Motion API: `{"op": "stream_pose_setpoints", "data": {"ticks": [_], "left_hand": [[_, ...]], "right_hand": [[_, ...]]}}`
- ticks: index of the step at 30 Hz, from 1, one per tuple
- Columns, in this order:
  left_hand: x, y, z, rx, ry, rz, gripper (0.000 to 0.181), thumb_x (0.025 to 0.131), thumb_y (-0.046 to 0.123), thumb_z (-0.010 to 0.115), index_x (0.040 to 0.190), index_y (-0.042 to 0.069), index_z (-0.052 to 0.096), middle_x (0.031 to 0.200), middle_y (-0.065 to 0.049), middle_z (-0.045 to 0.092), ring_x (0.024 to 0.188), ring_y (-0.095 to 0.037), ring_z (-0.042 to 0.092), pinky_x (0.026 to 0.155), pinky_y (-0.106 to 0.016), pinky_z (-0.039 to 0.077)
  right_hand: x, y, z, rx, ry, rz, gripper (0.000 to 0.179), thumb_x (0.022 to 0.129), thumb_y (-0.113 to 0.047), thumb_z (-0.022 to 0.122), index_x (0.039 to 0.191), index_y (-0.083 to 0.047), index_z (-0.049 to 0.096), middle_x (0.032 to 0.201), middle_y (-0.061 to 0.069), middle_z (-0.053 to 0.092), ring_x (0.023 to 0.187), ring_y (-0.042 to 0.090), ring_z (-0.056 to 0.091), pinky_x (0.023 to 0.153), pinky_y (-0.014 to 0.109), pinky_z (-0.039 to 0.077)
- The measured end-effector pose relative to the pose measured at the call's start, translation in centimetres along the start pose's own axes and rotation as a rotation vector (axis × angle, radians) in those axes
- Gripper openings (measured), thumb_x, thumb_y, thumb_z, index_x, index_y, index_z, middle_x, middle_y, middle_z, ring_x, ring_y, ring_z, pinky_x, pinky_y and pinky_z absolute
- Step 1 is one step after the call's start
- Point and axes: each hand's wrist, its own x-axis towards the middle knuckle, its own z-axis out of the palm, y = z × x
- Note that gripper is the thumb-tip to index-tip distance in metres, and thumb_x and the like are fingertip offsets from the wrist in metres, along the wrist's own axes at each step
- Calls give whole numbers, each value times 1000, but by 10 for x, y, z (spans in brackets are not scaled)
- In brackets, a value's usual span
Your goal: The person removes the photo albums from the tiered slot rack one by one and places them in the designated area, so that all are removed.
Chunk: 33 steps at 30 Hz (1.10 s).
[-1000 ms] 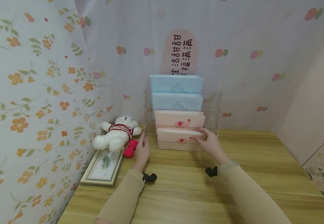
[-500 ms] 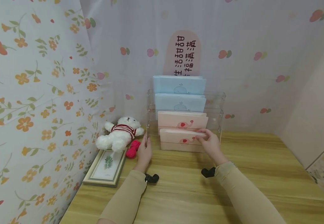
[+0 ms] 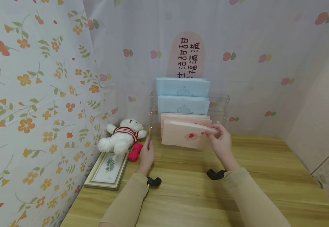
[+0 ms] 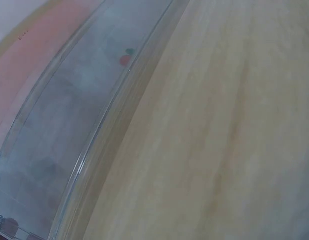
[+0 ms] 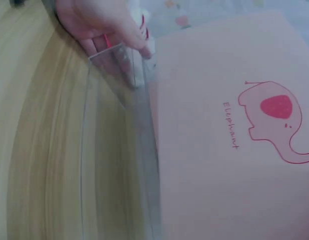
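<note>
My right hand [image 3: 222, 143] pinches the right top corner of the front pink elephant notebook [image 3: 175, 134], thumb on its cover. The notebook stands tilted, its right side lower, at the front of a clear file rack [image 3: 227, 99]. On the rack's left side panel, my left hand [image 3: 147, 157] holds on with the thumb on one face and the fingers on the other. In the right wrist view the elephant cover [image 5: 204, 185] fills the right side. Behind the front notebook stands another pink notebook [image 3: 178, 117], mostly hidden, and behind that two blue whale notebooks [image 3: 168, 105].
A white teddy bear [image 3: 123, 137] in a striped top lies left of the rack, by a bright red item [image 3: 135, 152]. A picture frame [image 3: 104, 170] lies in front of the bear. Patterned cloth [image 3: 119, 66] hangs behind the wooden table [image 3: 181, 195].
My right hand has raised the front pink notebook, which now covers more of the pink one behind and tilts down to the right. My left hand stays on the rack.
</note>
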Motion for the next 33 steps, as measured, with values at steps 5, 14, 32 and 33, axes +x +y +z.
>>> {"op": "stream_pose_setpoints", "data": {"ticks": [5,14,32,33], "left_hand": [[0,-1,-1,8,9,12,51,116,37,50,165,23,53,154,-20,66,141,-51,61,113,-71,51],[3,-5,-1,18,18,27,50,116,30,52,165,22,53,153,-21,67,140,-51,62,113,-70,51],[2,0,-1,-19,-14,-31,52,116,39,51,166,25,51,160,-21,61,150,-47,55,122,-68,45],[2,0,0,-16,-10,-22,52,116,39,51,166,24,51,160,-21,61,149,-47,56,121,-69,46]], "right_hand": [[-13,-8,-9,-78,-89,53,27,104,-12,78,127,0,69,124,25,73,91,4,62,76,17,53],[-29,1,-14,-151,-244,127,26,105,-11,75,127,-1,68,122,25,73,97,17,63,77,26,52],[-31,31,-13,-231,-412,224,23,105,-7,72,127,-1,67,133,25,64,112,35,59,84,32,49],[-30,33,-13,-245,-413,225,24,105,-8,72,127,-2,67,134,26,64,113,35,59,85,31,49]]}}
